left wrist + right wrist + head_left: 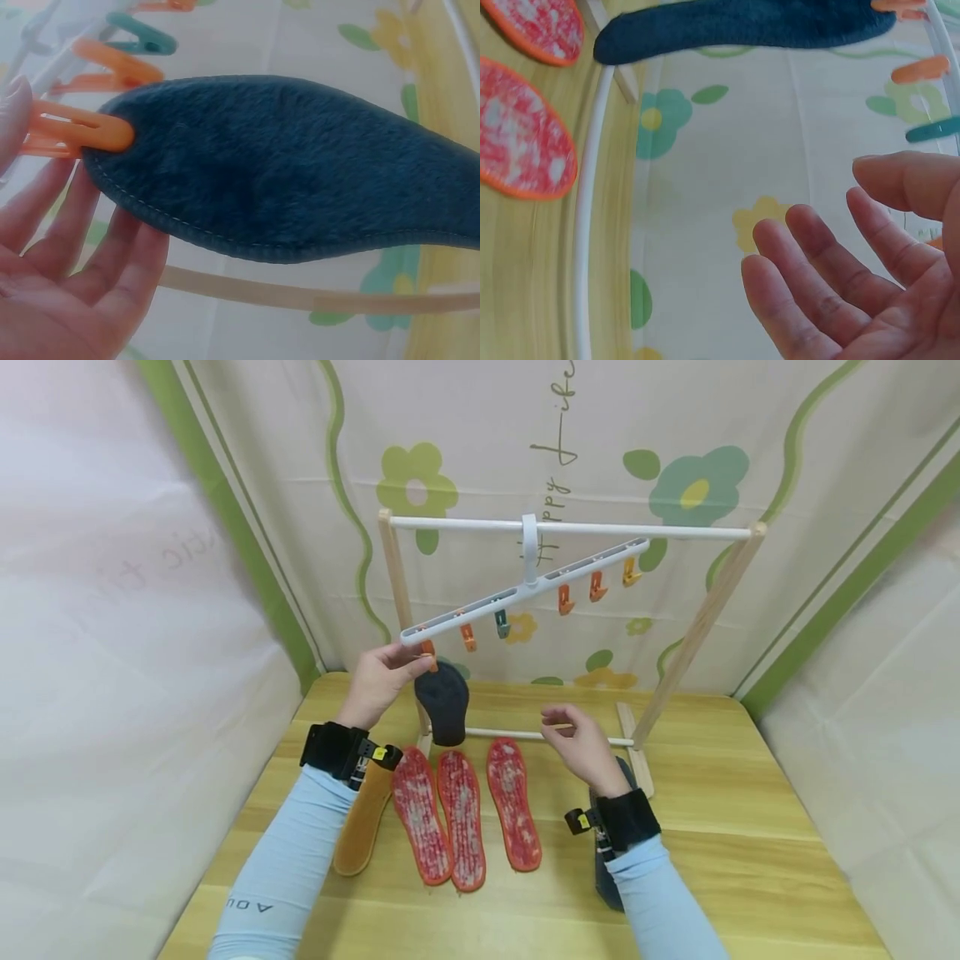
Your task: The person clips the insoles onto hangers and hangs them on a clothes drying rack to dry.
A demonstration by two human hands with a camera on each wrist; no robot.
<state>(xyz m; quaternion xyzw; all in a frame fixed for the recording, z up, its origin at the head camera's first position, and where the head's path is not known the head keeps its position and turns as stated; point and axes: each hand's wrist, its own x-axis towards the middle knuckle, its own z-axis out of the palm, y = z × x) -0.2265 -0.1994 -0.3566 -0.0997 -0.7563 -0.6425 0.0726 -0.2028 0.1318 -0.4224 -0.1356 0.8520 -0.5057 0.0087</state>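
At the low left end of the white hanger (465, 617), my left hand (378, 681) pinches an orange clothespin (82, 131). That clothespin bites the edge of a dark blue fuzzy insole (262, 165), which hangs down from it. Thumb and clothespin meet at the left of the left wrist view, with the other fingers along the insole's edge. My right hand (581, 743) is in the air on the right side, fingers loosely bent and holding nothing. In the right wrist view, the right hand (855, 277) is well apart from the hanging insole.
The hanger tilts from a white rod (637, 531) on a wooden frame (693, 643); several clothespins (566, 600) hang along it. On the table lie red-and-white insoles (513, 806), a tan insole (360, 827) and another dark insole (606, 877), partly under my right arm.
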